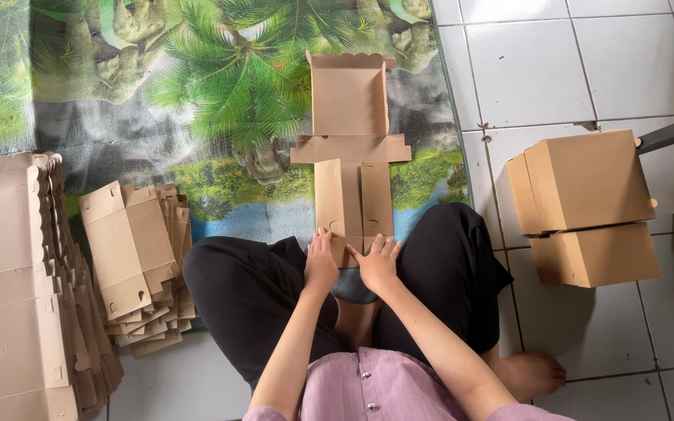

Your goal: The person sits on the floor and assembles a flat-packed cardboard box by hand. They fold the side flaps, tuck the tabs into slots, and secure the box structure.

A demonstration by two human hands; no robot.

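Tall flat stack (9, 288): far left of the box blank, unfolded.
Smaller flat stack (138, 265): left of the blank, unfolded.
Left hand (321, 263): fingers together, pressing flat on the blank's near edge.
Box blank (350, 156): on the palm-print mat (196, 93) before the knees; side walls half raised, near panels flat.
Right hand (378, 263): fingers spread, pressing beside the left.
Finished boxes (587, 203): two, stacked right of the blank on the floor.

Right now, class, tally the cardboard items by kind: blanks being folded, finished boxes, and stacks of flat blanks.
Blank being folded, under left hand and right hand: 1
Finished boxes: 2 in full view
Stacks of flat blanks: 2
Total: 5
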